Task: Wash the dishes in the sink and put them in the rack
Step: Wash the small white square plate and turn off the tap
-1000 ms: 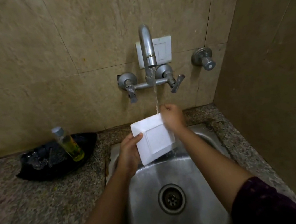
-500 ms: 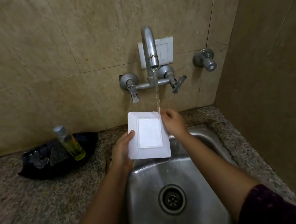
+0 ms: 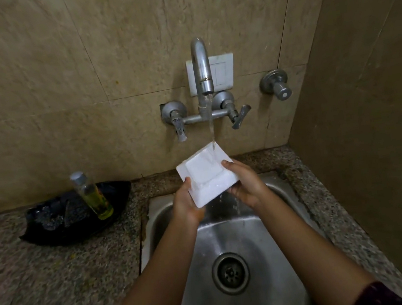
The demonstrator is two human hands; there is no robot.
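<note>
Beige wall tiles are seen behind the steel sink. Above the sink, a white square plate is held tilted under the stream from the tap, gripped at opposite edges by the left hand and right hand. A bottle is stood left of the sink.

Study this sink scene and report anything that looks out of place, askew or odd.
The clear bottle of yellow-green liquid leans tilted in the black dish. A white switch-like wall plate sits directly behind the running steel tap.
</note>
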